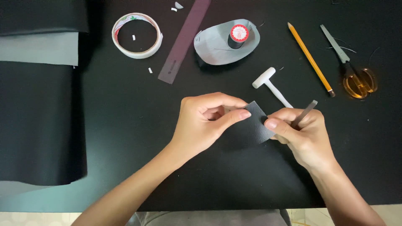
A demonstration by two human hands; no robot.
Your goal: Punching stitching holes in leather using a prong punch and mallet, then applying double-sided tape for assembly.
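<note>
Two hands meet over a small dark grey leather piece [256,125] just right of the frame's centre, held slightly above the black bench [138,125]. From the left, the left hand [205,121] pinches the piece's upper left edge, thumb tip on top and fingers curled behind it. On the other side, the right hand [303,134] has its thumb pressed on the piece's right edge, and its grip is also clenched around a thin grey metal tool [305,113] that sticks up and to the right. Just above the hands lies a small white mallet [270,83]. Higher, near the top centre, a thread spool with a red label [238,35] stands on an oval grey leather cutout [222,46], beside a translucent purple ruler [184,39] and a roll of double-sided tape [137,35]. To the upper right lie a yellow pencil [310,58] and scissors with amber handles [349,62]. Folded black and grey sheets [39,104] fill the frame's left side.
</note>
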